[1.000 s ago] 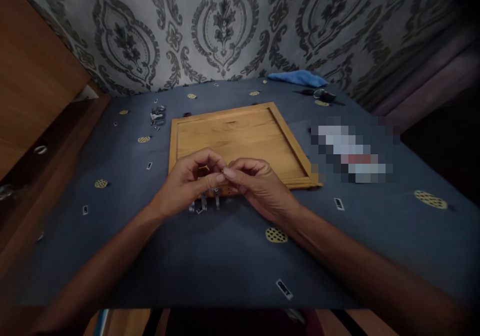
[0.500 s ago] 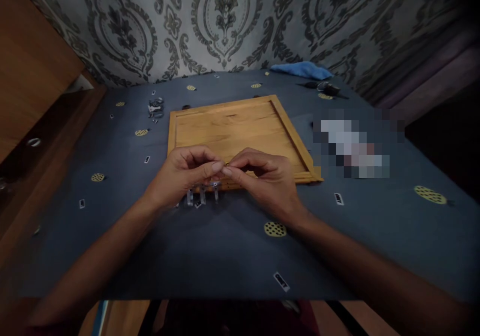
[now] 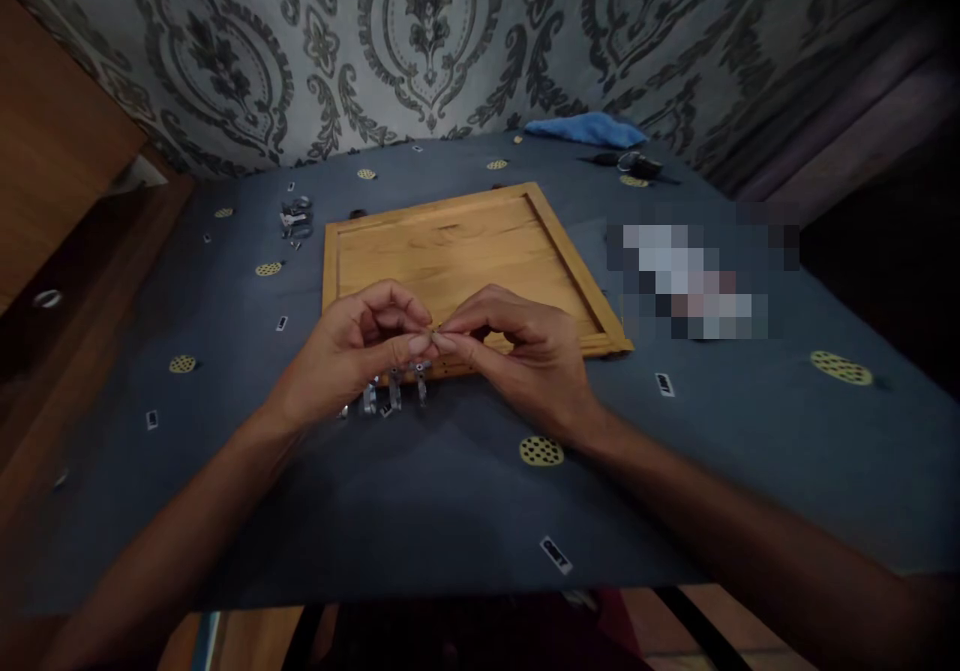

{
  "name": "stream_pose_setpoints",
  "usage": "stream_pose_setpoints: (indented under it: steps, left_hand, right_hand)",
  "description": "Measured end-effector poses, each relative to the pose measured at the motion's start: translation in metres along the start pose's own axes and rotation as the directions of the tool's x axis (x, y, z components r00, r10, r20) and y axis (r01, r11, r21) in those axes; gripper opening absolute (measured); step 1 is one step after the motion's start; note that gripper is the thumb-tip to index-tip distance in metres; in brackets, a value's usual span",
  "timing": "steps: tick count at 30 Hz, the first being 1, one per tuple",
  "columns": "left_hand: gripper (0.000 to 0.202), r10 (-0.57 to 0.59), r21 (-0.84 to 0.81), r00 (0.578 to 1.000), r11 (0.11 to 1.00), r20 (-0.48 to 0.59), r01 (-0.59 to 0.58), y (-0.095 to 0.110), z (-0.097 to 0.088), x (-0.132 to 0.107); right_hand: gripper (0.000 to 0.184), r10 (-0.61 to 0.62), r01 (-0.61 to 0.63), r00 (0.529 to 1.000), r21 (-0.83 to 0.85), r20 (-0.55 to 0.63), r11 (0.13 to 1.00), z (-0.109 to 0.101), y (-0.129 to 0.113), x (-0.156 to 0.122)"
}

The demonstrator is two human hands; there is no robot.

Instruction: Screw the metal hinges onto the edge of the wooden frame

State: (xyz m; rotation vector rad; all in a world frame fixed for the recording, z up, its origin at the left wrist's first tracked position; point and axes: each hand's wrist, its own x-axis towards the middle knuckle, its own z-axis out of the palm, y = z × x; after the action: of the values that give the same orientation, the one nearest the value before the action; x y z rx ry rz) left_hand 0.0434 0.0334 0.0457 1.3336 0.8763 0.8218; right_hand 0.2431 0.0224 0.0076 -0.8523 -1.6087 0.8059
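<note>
My left hand (image 3: pixel 360 341) and my right hand (image 3: pixel 517 351) meet fingertip to fingertip above the near edge of a framed wooden panel (image 3: pixel 435 241). Thumb and fingers of each are pinched together around something tiny, too small to name. The panel lies on the table with its recessed face up, and my hands hide part of its near side. Just below my left hand, several shiny metal pieces that look like hooks or clips (image 3: pixel 395 388) stand in a row by the panel's near edge.
More metal pieces (image 3: pixel 297 216) lie on the dark blue patterned tablecloth (image 3: pixel 420 511) at the left. At the back right are a blue cloth (image 3: pixel 586 130) and a black item (image 3: pixel 634 164). A blurred-out object (image 3: pixel 679 276) sits right of the panel. A patterned curtain (image 3: pixel 322 41) hangs behind.
The whole view has shifted slightly, so everything sits a little further left and mostly higher. My hands stay pinched together over the panel's near edge, with only slight finger movement.
</note>
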Motion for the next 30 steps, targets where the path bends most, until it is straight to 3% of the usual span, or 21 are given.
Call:
stream_pose_setpoints:
  steps: [9, 15, 19, 23, 26, 30]
  left_hand:
    - [0.046, -0.032, -0.019, 0.999, 0.999, 0.034, 0.033, 0.002, -0.002, -0.002]
    - [0.05, -0.052, -0.017, 0.998, 0.998, 0.04, 0.053, -0.003, 0.001, -0.001]
    - [0.042, -0.023, 0.155, 1.0, 0.988, 0.004, 0.022, -0.002, -0.002, -0.004]
    - [0.033, 0.123, 0.513, 0.992, 0.854, -0.032, -0.089, -0.009, -0.01, -0.015]
    - [0.052, 0.149, 0.717, 0.988, 0.686, 0.029, -0.125, -0.021, -0.013, -0.025]
    - [0.076, 0.124, 0.838, 0.989, 0.53, 0.077, -0.132, -0.036, -0.009, -0.034]
  right_hand:
    - [0.003, 0.113, -0.133, 0.983, 0.14, 0.146, 0.981, -0.007, -0.004, 0.002]
    - [0.014, -0.055, 0.052, 0.987, 0.025, 0.15, 0.998, -0.011, -0.002, 0.003]
    - [0.014, -0.086, 0.089, 0.989, -0.015, 0.118, 0.996, -0.011, -0.001, 0.003]
    - [0.014, -0.061, 0.07, 0.995, -0.123, 0.079, 0.99, -0.013, 0.001, 0.003]
    - [0.01, -0.078, 0.1, 0.992, -0.233, 0.1, 0.967, -0.014, 0.005, 0.003]
    - [0.011, -0.139, 0.174, 0.98, -0.266, 0.144, 0.948, -0.014, 0.011, 0.002]
